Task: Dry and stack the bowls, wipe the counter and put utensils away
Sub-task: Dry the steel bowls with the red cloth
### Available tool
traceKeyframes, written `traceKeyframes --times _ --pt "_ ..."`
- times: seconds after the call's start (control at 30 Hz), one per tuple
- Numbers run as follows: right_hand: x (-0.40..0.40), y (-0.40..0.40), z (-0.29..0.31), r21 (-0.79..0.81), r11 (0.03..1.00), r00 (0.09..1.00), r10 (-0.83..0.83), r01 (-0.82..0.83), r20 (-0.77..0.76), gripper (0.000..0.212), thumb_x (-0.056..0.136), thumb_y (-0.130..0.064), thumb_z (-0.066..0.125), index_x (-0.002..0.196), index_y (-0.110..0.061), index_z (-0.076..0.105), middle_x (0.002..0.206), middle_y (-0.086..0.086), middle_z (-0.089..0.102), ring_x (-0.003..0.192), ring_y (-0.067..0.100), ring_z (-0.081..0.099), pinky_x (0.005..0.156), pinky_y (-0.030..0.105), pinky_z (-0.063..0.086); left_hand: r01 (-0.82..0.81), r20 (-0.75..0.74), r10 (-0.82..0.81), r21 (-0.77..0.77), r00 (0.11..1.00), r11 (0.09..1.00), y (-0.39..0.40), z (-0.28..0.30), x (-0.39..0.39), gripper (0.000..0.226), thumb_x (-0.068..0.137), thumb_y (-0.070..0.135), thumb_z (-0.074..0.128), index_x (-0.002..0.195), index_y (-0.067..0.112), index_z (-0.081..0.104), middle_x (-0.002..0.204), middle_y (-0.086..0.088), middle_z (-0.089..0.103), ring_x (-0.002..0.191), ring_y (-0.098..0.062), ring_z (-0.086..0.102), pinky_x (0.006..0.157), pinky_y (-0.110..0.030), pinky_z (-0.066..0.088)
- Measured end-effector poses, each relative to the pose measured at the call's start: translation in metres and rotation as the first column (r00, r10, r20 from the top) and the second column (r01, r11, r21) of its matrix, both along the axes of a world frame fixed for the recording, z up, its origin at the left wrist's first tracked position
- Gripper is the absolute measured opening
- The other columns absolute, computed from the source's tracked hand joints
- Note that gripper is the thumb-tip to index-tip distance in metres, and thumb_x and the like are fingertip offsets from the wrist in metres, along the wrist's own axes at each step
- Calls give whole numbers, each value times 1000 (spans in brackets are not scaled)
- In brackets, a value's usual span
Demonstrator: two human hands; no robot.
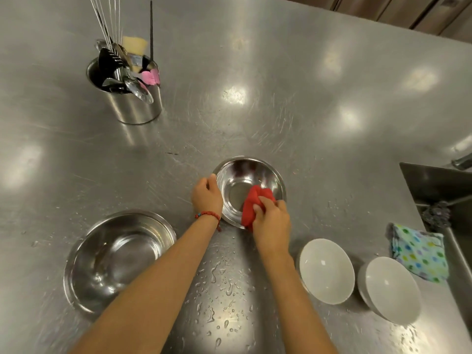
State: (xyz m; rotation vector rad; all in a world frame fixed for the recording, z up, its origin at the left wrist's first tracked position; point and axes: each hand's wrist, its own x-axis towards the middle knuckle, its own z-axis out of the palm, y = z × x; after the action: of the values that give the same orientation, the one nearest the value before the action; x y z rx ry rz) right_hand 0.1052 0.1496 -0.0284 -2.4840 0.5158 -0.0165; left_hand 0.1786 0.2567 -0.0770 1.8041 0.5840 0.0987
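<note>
While our left hand [207, 194] grips the rim of the small steel bowl [249, 192] mid-bench and our right hand [272, 221] rubs a clutched red cloth [255, 206] inside it, we judge drying barely begun: nothing stacked, the bench [281, 98] wet near us.

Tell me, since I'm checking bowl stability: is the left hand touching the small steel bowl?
Touching. The head view shows the left hand with fingers on the small steel bowl rim.
</note>
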Motion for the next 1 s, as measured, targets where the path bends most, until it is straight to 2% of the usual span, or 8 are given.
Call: traceKeyframes --times 0.23,0.33,0.4,0.53,0.6,0.77,0.9,1.0 --pt "-5 35 2 291 956 992 -77 46 98 29 88 -18 59 116 -17 64 111 13 60 102 25 56 90 19 34 94 -95 -90 43 991 995 13 12 -5 47 94 22 43 49 14 32 52 -1 35 51 -14 30 54 -30 24" --pt "-14 30 9 483 865 965 -224 133 135 28 86 -16 62 113 -14 65 112 12 64 104 22 59 98 34 45 172 -126 -163 63 979 983 18 20 -9 44 93 27 45 52 12 35 52 -2 37 52 -18 37 58 -34 36" --pt "-23 21 14 512 842 948 -283 172 147 27 85 -14 63 112 -11 66 112 11 66 103 20 60 96 40 47 248 -135 -232 123 963 961 20 28 -17 31 91 31 47 73 7 48 66 -6 51 65 -23 48 65 -37 44" --pt "-37 -10 20 541 811 914 -366 223 173 25 84 -11 64 109 -14 68 108 9 68 93 17 60 88 34 49 349 13 -432 567 902 746 23 35 -32 30 89 29 52 104 4 56 107 -17 58 97 -31 50 80 -40 41" --pt "-42 -30 23 547 802 903 -391 240 178 25 84 -10 65 108 -13 68 107 10 69 89 16 59 83 29 47 406 32 -574 674 818 617 18 37 -39 33 88 27 53 113 6 56 118 -16 57 108 -32 49 85 -42 39" --pt "-48 -92 26 587 773 889 -419 242 186 25 83 -8 65 107 -12 68 97 8 67 87 20 60 86 37 52 446 45 -727 763 685 468 -25 44 -54 41 84 22 61 120 4 56 128 -18 56 120 -33 50 92 -47 40" --pt "-49 -164 25 576 794 882 -397 192 253 26 82 -8 66 107 -17 67 94 3 66 78 10 59 65 12 48 451 46 -770 788 636 420 -87 49 -63 40 80 17 65 115 -2 58 120 -25 59 114 -39 55 91 -50 43" --pt "-44 -228 19 511 839 899 -355 186 256 26 81 -7 67 107 -9 68 94 6 66 81 16 58 68 13 47 452 19 -772 802 635 391 -145 50 -66 41 84 20 58 119 -2 55 123 -23 57 117 -36 52 94 -48 41"
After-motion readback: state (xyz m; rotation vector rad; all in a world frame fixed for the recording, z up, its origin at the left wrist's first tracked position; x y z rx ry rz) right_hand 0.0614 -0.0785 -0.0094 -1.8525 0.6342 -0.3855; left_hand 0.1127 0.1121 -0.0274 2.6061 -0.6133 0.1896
